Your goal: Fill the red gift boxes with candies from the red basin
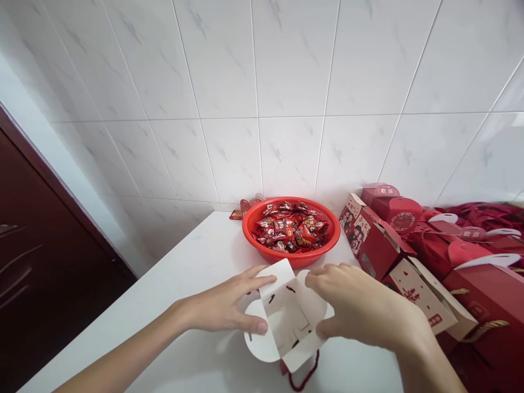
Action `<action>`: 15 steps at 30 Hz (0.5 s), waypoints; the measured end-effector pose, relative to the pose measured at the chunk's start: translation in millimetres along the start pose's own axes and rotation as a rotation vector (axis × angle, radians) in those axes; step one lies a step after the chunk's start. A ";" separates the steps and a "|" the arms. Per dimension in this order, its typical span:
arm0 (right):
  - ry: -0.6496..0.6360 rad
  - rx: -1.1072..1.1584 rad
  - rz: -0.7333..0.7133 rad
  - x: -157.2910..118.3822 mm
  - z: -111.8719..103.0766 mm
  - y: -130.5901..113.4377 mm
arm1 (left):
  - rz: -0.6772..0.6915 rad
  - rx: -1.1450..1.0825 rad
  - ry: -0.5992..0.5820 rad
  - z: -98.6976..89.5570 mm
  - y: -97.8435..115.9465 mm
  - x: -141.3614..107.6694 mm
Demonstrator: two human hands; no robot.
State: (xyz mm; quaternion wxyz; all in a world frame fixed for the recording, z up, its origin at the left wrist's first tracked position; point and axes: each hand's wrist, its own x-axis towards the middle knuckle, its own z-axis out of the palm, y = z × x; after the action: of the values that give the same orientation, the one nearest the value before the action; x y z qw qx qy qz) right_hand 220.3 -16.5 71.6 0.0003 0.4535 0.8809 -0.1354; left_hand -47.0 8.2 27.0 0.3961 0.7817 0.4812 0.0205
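- White inside, the open folded-card box (290,322) with spread flaps stands on the smooth white surface (204,251), low and just off centre towards 6 o'clock in the view, its mouth facing up; dark slits show in its inner walls and base.
- At the box's 9 to 10 o'clock is the bare left hand (229,303). Its thumb lies on the rounded flap and its forefinger on the upper flap, the two spread apart; I cannot tell whether this grip clamps the card, as the other fingers are partly hidden.
- At 3 o'clock is the bare right hand (356,305), fingers curled at the upper right flap, thumb apart from them by the lower flap; hidden fingertips leave it unclear whether that grip is closed on the card.
- A dark red twisted cord (305,376) loops out at 6 o'clock.
- At 12 o'clock, just beyond the box, sits a round red plastic basket (249,229) holding shiny red wrapped sweets (286,229).
- From 1 to 3 o'clock crowd red card boxes (470,295), some with beige rope handles (491,326), and a cream printed box (423,295).
- Marbled white wall tiles (290,65) rise at 12 o'clock.
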 end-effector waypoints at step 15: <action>-0.114 0.140 0.048 31.5 -5.0 40.6 | 0.028 -0.618 -0.142 26.6 -24.5 15.4</action>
State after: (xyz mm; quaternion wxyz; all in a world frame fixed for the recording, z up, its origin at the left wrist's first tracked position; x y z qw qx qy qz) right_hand 234.8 32.3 62.8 0.0219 0.4651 0.8567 -0.2219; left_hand -45.8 9.5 -12.3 0.6473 0.6303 0.4127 0.1163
